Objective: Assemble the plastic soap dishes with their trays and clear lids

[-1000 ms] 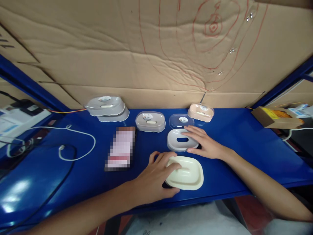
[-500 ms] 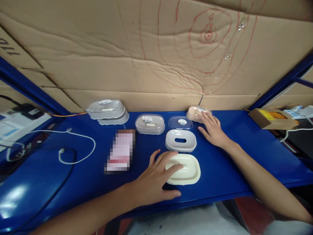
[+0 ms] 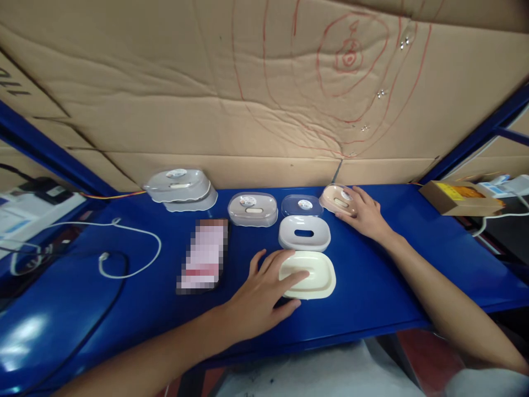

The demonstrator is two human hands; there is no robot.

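Observation:
My left hand has its fingers spread, with fingertips over the left side of a cream oval soap dish base. Just beyond that base lies a white soap dish insert with an oval slot. A clear lid with a round sticker rests flat behind the insert. To the right of the lid, my right hand is closed round the right side of a beige soap dish under a clear cover. The thumb is at its front and the fingers behind, hiding its right end.
A covered soap dish stands left of the lid, and stacked covered ones sit at the back left. A phone lies nearer me. A white cable loops at left. A small cardboard box stands at right; a cardboard wall closes the back.
The cream base has slid slightly away from me, closer to the white insert, with my left hand. My right hand has moved from over the beige soap dish to its right side, and that dish has shifted slightly.

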